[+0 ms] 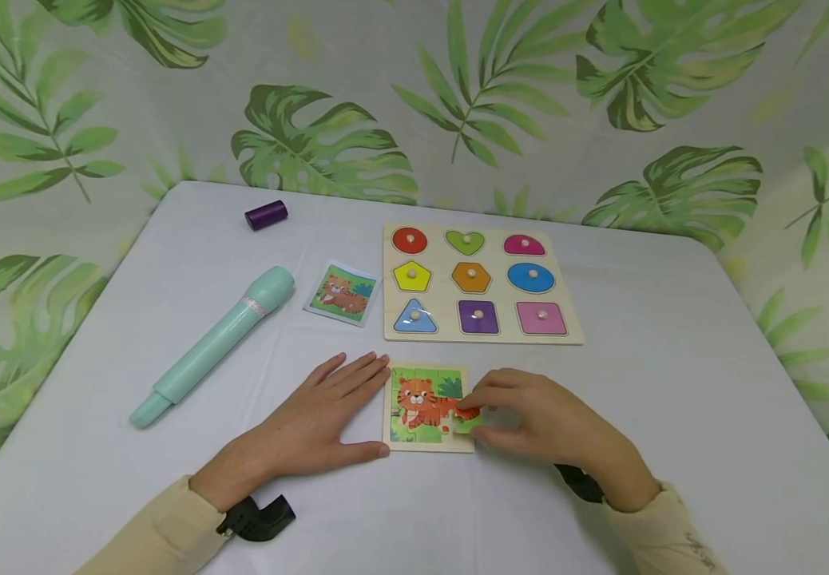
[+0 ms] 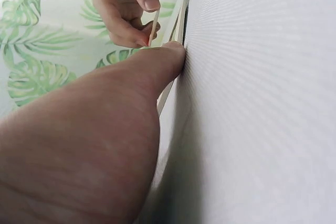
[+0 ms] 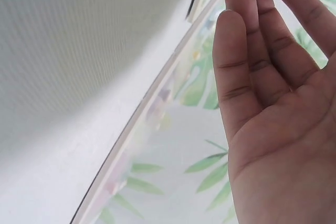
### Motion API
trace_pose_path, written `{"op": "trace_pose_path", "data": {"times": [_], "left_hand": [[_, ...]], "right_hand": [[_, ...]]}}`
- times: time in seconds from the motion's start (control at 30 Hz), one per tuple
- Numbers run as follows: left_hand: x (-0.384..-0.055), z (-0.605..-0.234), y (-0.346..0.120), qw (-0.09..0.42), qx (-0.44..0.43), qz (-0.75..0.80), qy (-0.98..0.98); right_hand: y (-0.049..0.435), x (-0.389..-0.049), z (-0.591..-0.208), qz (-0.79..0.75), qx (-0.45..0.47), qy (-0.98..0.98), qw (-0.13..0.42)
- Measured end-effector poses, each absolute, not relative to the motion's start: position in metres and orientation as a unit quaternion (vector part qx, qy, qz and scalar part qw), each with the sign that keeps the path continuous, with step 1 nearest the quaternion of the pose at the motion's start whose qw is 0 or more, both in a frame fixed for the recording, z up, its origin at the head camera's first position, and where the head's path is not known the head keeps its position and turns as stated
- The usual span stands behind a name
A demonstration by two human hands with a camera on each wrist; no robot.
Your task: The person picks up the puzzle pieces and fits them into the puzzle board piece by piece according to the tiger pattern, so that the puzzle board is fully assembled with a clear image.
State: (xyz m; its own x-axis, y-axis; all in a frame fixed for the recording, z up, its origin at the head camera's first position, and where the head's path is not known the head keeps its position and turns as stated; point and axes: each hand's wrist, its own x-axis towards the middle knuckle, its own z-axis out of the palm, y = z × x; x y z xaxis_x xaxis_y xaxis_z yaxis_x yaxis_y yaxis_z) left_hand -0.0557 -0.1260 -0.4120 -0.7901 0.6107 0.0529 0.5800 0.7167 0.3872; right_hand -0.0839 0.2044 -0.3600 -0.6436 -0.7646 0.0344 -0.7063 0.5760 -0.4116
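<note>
A small square tiger jigsaw puzzle in a pale wooden frame (image 1: 425, 448) lies on the table in the head view. My left hand (image 1: 317, 419) lies flat with straight fingers, fingertips and thumb tip at the frame's left edge. Over the puzzle's lower right part, my right hand (image 1: 537, 415) pinches a puzzle piece (image 1: 470, 423) between thumb and fingers. That thin piece (image 2: 154, 27) shows edge-on and tilted up in the left wrist view. The right wrist view shows the palm and fingers of the right hand (image 3: 278, 93); the piece is hidden there.
Behind the puzzle lies a wooden shape board (image 1: 438, 275) with knobbed colored shapes. A tiger picture card (image 1: 343, 293) sits left of it. A mint-green folded umbrella (image 1: 213, 351) and a dark purple cylinder (image 1: 267, 215) lie farther left. A leaf-print cloth (image 1: 357, 48) hangs behind the table.
</note>
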Motion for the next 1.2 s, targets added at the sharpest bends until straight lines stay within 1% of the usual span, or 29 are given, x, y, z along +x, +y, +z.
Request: {"op": "trace_pose_path", "data": {"times": [0.3,0.63,0.93,1.2], "left_hand": [[-0.055,-0.41,-0.126,0.038,0.321,0.197,0.926],[-0.056,-0.41,-0.125,0.037,0.322,0.192,0.926],[-0.056,-0.411,-0.126,0.035,0.323,0.191,0.926],[-0.057,-0.413,-0.127,0.037,0.322,0.193,0.926]], "right_hand": [[0.198,-0.082,-0.368,-0.188,-0.435,0.879,0.057],[0.193,-0.08,-0.373,-0.167,-0.434,0.883,0.068],[0.19,-0.079,-0.373,-0.161,-0.434,0.884,0.065],[0.191,-0.078,-0.376,-0.171,-0.424,0.885,0.082]]}}
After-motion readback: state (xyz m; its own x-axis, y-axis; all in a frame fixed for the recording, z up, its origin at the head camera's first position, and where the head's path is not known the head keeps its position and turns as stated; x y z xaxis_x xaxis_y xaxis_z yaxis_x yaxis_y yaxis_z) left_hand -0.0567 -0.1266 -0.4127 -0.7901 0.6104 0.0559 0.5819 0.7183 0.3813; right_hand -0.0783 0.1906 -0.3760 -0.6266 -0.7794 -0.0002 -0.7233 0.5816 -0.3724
